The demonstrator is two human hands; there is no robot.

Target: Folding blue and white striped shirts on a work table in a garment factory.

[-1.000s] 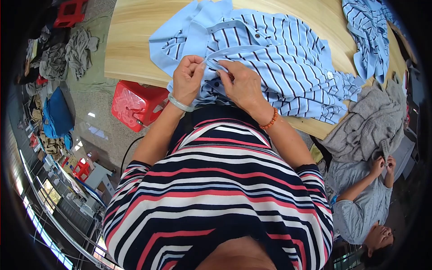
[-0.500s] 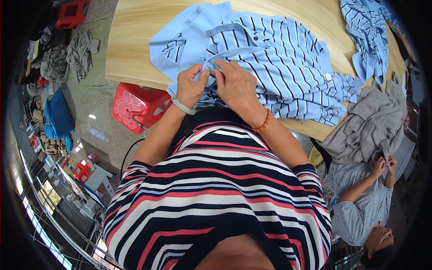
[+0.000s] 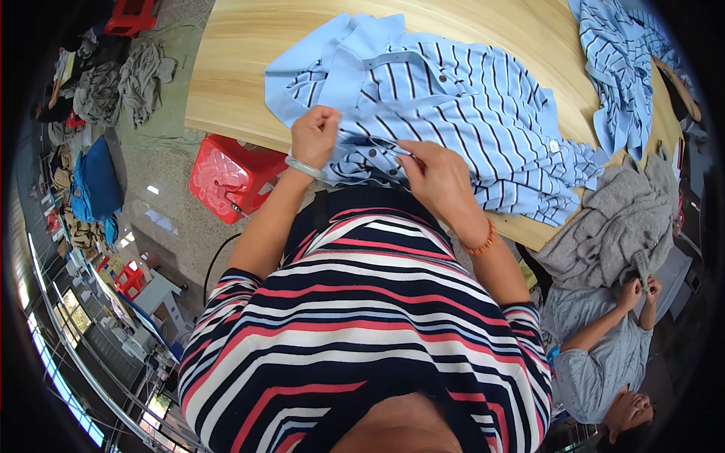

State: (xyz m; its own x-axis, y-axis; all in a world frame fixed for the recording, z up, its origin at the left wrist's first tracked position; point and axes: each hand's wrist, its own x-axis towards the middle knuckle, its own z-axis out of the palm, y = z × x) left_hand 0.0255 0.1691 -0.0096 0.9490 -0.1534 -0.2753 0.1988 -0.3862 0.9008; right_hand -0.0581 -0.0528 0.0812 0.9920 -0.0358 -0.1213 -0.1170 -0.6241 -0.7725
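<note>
A light-blue knit shirt with dark and white stripes lies spread on the wooden table, close to my body. At its near edge, my left hand is closed in a fist on the plain blue cloth. My right hand pinches the shirt's front edge between thumb and fingers, to the right of the left one. Between both hands the cloth gapes, and dark buttons show on the near layer. Another dark button sits higher on the shirt. The fingertips of my left hand are partly hidden.
A red plastic stool stands beside the table at the left. More striped blue garments lie at the far right, and grey knitwear hangs over the right corner. There a co-worker holds grey cloth. Grey garments lie on a floor sheet.
My hands have moved apart from their close pinch: the right one rightward and nearer my body, the left slightly aside. The shirt front between them now gapes, showing buttons.
</note>
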